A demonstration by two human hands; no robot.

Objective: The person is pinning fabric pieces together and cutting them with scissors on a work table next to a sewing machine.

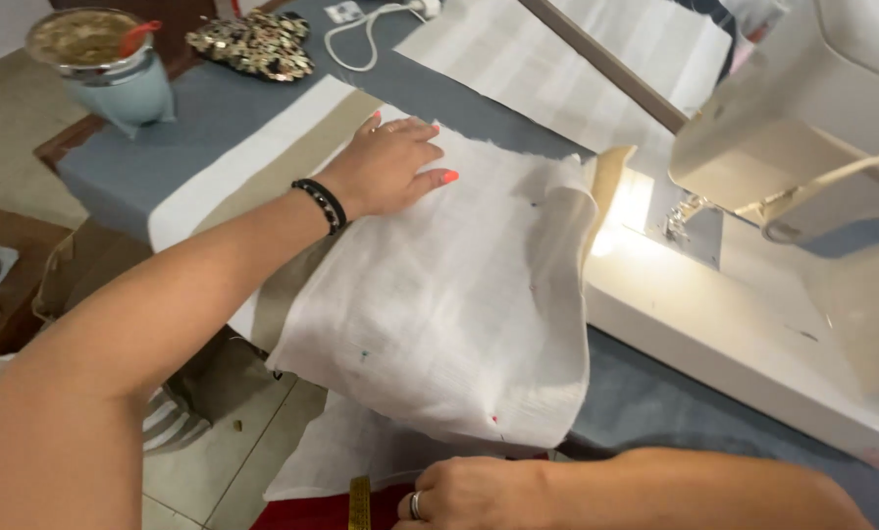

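A pale, off-white fabric piece (449, 294), creased and dotted with small pins, lies flat on the table just left of the white sewing machine (793, 147), its right edge curling up beside the lit needle area. The left hand (390, 165) rests on its far corner, fingers spread and flat. The right hand (469, 496) curls loosely at its near edge, by a yellow measuring tape (359, 503); what it grips cannot be told. Beyond the machine lie striped cloth (577, 69), a blue cup (106, 64) and a white cable (366, 34). The machine's top is cut off.
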